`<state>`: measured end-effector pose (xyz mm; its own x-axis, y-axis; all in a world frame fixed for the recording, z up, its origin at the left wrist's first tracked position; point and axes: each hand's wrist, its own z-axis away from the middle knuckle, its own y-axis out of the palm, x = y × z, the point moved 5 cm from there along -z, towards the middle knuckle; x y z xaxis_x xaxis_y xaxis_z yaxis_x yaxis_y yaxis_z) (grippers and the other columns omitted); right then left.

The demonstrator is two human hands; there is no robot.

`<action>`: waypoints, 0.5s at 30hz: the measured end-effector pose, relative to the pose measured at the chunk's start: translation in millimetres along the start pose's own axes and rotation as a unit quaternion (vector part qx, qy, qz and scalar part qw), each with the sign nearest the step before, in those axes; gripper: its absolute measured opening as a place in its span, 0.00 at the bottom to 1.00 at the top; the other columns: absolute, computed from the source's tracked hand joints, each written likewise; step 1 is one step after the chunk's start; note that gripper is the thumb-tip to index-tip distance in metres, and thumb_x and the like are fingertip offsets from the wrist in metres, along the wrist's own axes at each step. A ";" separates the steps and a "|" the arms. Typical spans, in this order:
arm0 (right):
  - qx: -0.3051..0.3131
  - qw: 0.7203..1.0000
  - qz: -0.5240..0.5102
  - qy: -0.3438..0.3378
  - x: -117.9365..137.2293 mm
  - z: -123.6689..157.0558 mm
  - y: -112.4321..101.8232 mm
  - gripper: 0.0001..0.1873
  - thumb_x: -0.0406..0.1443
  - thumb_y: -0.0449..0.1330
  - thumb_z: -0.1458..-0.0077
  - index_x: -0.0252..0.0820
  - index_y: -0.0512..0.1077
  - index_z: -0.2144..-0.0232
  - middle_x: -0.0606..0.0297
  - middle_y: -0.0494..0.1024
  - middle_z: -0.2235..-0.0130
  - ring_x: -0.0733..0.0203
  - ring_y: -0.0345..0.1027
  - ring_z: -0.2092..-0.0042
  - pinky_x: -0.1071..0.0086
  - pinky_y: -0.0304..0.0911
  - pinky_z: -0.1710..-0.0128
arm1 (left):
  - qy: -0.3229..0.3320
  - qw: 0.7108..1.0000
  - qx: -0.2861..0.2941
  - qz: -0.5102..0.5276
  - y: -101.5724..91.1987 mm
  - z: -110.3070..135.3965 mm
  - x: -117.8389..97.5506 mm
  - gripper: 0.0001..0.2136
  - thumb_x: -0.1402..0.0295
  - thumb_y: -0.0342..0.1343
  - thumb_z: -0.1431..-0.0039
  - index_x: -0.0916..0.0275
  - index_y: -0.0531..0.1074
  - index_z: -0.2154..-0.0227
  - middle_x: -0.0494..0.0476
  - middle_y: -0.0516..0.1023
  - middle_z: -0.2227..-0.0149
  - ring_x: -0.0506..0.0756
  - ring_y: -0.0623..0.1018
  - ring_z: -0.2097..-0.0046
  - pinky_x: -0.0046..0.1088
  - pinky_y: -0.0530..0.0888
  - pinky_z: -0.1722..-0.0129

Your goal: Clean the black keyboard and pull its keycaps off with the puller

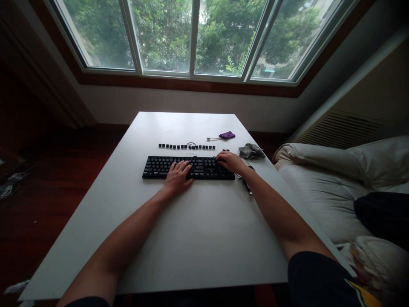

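Observation:
A black keyboard point(156, 167) lies across the white table, with dark gaps along its top row. My left hand point(177, 175) rests on its middle, palm down and fingers spread, holding nothing. Over the keyboard's upper right part, my right hand point(232, 162) has its fingers bent and drawn together at the tips; what is between them, if anything, is hidden. Beyond the keyboard runs a row of loose black keycaps point(174, 146). Two more small black keycaps point(226, 150) lie just past my right hand.
A grey cloth point(251, 151) and a black cable point(245, 184) lie right of the keyboard. Farther back are a purple pouch point(227, 135) and a thin stick point(214, 139). A pale sofa point(316, 192) stands along the right edge of the white table point(204, 230).

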<state>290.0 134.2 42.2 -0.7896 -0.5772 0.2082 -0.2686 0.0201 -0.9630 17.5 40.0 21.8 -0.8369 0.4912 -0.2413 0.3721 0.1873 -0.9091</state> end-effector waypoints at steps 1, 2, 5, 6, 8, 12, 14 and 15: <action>-0.004 1.000 -0.003 -0.001 -0.4 0.5 1.4 0.12 0.36 0.58 0.38 0.46 0.78 0.55 0.59 0.79 0.50 0.50 0.70 0.47 0.58 0.66 0.45 | -0.001 1.000 0.001 0.001 0.1 -0.2 0.1 0.28 0.58 0.57 0.40 0.56 0.66 0.37 0.60 0.63 0.32 0.63 0.60 0.30 0.50 0.51 0.29; -0.011 1.000 -0.005 -0.001 -0.6 1.1 2.8 0.12 0.36 0.58 0.38 0.46 0.78 0.55 0.59 0.79 0.49 0.50 0.69 0.47 0.58 0.66 0.45 | -0.001 1.000 0.001 0.002 0.3 -0.5 0.1 0.28 0.58 0.57 0.40 0.56 0.66 0.37 0.60 0.63 0.32 0.64 0.60 0.30 0.50 0.51 0.29; -0.034 0.999 -0.001 0.007 0.2 3.8 6.7 0.12 0.36 0.58 0.38 0.46 0.78 0.54 0.60 0.79 0.49 0.50 0.69 0.46 0.57 0.65 0.44 | -0.003 1.000 0.002 0.001 0.9 -1.1 0.6 0.28 0.58 0.58 0.40 0.55 0.66 0.37 0.60 0.63 0.32 0.64 0.60 0.30 0.50 0.51 0.29; -0.041 0.999 0.003 0.014 0.9 5.0 7.6 0.13 0.36 0.57 0.38 0.46 0.78 0.54 0.60 0.78 0.48 0.50 0.68 0.46 0.57 0.65 0.44 | -0.003 1.000 0.001 0.000 1.1 -1.3 0.8 0.28 0.58 0.57 0.40 0.55 0.66 0.37 0.60 0.63 0.32 0.64 0.60 0.30 0.50 0.51 0.29; -0.051 0.998 0.008 0.026 3.0 7.7 8.7 0.14 0.36 0.57 0.37 0.46 0.78 0.52 0.60 0.78 0.47 0.50 0.68 0.45 0.57 0.65 0.43 | -0.002 1.000 -0.001 -0.002 1.3 -1.8 1.0 0.28 0.58 0.57 0.40 0.56 0.66 0.37 0.60 0.63 0.32 0.63 0.60 0.30 0.50 0.50 0.29; -0.072 0.996 0.005 0.052 8.5 11.6 10.5 0.19 0.40 0.53 0.34 0.45 0.75 0.45 0.57 0.77 0.45 0.49 0.68 0.44 0.56 0.64 0.42 | 0.000 1.000 -0.002 -0.001 1.0 -2.6 0.4 0.28 0.58 0.58 0.40 0.56 0.67 0.37 0.60 0.64 0.32 0.64 0.60 0.30 0.50 0.51 0.29; -0.080 0.995 0.010 0.056 13.0 11.1 14.2 0.22 0.42 0.52 0.32 0.44 0.73 0.42 0.56 0.75 0.42 0.48 0.67 0.41 0.54 0.62 0.40 | -0.002 1.000 0.001 -0.001 0.7 -2.7 0.0 0.28 0.58 0.58 0.40 0.56 0.67 0.37 0.60 0.63 0.32 0.64 0.60 0.30 0.50 0.51 0.29; -0.079 0.995 0.017 0.052 16.0 10.1 17.3 0.24 0.44 0.51 0.32 0.44 0.71 0.40 0.55 0.73 0.40 0.48 0.65 0.39 0.53 0.60 0.38 | -0.003 1.000 0.002 -0.002 0.5 -2.6 -0.2 0.28 0.58 0.58 0.40 0.55 0.67 0.37 0.60 0.63 0.32 0.64 0.60 0.30 0.50 0.51 0.29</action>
<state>278.2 117.1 27.1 -0.8506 -0.4860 0.2008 -0.3176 0.1704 -0.9328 18.9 42.2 22.3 -0.8408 0.4849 -0.2406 0.3673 0.1847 -0.9116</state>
